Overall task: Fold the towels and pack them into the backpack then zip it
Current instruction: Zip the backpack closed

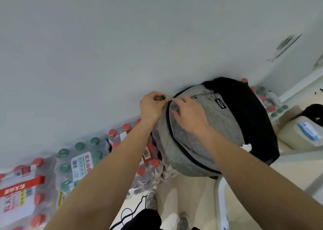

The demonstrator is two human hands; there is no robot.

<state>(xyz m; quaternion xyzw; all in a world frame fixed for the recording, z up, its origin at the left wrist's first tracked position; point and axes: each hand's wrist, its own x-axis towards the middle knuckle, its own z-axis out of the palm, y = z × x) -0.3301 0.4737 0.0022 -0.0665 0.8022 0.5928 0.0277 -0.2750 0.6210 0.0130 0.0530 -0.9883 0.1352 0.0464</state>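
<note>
At 6 o'clock, closest in, two grey shoes (151, 199) stand on a pale floor (174, 191), with a thin black cord (130, 212) looping just at their 9 o'clock. Both bare forearms rise from the bottom edge toward the middle of the view.

At 8 o'clock lie shrink-wrapped packs of water bottles (78, 160) with red and green caps. They run in a row along the foot of the wall toward the centre.

Past them, the left hand (152, 105) is curled closed, thumb and forefinger pinching the small dark zipper pull (163, 97) at the top end of the zip. Just at its 3 o'clock, the right hand (189, 115) lies on the backpack (218, 125). Its fingers are bent down over the grey front panel and its thumb is tucked into a fold of the cloth beside the zip.

The backpack fills the 3 o'clock part of the view, grey in front and black behind, leaning on the wall above the bottle packs; what it rests on is hidden. Its dark zip track (176, 140) runs closed from the pull down to 5 o'clock. A black label (220, 103) sits on the grey panel, and a white tag (246, 146) hangs lower down.

At the backpack's 3 o'clock stands a pale jug (300, 133) with a blue label. Farthest back, the plain white wall (104, 46) spans 9 to 2 o'clock.
</note>
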